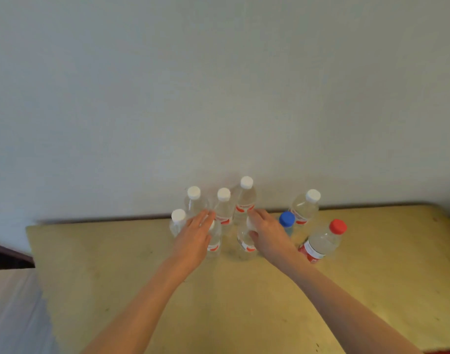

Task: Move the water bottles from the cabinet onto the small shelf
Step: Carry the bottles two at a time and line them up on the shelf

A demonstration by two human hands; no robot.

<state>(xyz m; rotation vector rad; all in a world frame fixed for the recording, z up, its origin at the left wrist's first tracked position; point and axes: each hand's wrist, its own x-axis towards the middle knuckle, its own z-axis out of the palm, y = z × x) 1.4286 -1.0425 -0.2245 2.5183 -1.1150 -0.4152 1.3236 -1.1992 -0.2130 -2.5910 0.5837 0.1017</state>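
One head-worn view looks forward and down from above and behind the left hand (193, 238) and right hand (268, 235), both forearms running up from the bottom edge. It sits near, the yellow tabletop (244, 302) filling the lower frame under the hands. Beyond the hands, the pale wall (218, 85) takes the upper half.

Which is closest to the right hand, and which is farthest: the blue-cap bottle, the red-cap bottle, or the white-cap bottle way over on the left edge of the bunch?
From the right hand:
1. Blue-cap bottle, right beside the hand, on its right.
2. Red-cap bottle, farther right, toward the front.
3. Leftmost white-cap bottle, past the left hand, on the bunch's far left.
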